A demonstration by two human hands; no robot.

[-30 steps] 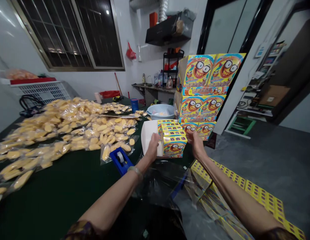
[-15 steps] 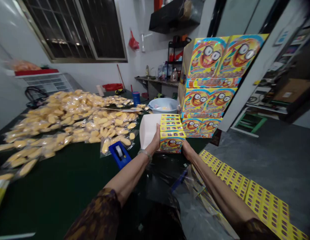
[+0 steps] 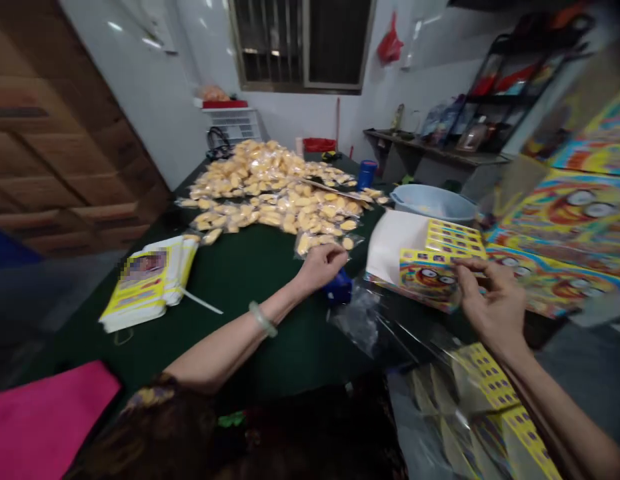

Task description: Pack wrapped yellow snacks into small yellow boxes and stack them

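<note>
Yellow cartoon-face box point(image 3: 430, 277) against one white paper sheet point(image 3: 393, 247), more yellow boxes point(image 3: 455, 237) lined up behind it, exact count unclear. Right hand point(image 3: 490, 300) pinching its edge; left hand point(image 3: 320, 265) curled, empty, just beside one blue tape dispenser point(image 3: 337, 288) on the green counter point(image 3: 250, 320).

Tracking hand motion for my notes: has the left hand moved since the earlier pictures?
Yes: the left hand has moved left, away from the white paper sheet, and now sits over the blue tape dispenser.

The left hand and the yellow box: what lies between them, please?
A blue tape dispenser sits there, beside the left hand, in the head view.
</note>
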